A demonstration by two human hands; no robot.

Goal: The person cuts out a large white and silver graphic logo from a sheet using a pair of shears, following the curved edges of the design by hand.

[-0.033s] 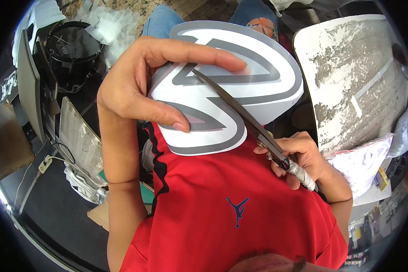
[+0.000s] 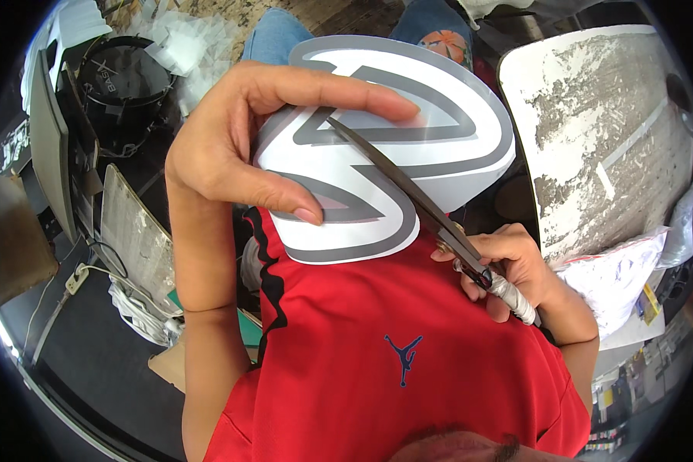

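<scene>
A curved white cutout (image 2: 327, 159) with grey bands, shaped like a letter, is held up in front of my red shirt. It looks like several stacked sheets, since a second edge shows under the right side. My left hand (image 2: 208, 150) grips it from the left, thumb and index finger spread over its face, other fingers hidden behind. In my right hand (image 2: 520, 262) is a pair of scissors (image 2: 400, 179) with a white-wrapped handle. Their long dark blades slant up and left across the cutout, close together, the tip just below my left index finger. Whether paper lies between the blades I cannot tell.
A worn board with peeling white paint (image 2: 593, 115) stands at the right, above a clear plastic bag (image 2: 616, 266) of white material. To the left are a round black drum-like object (image 2: 123, 77), translucent scraps (image 2: 189, 46), another worn board (image 2: 135, 239) and a cable with a socket (image 2: 75, 281).
</scene>
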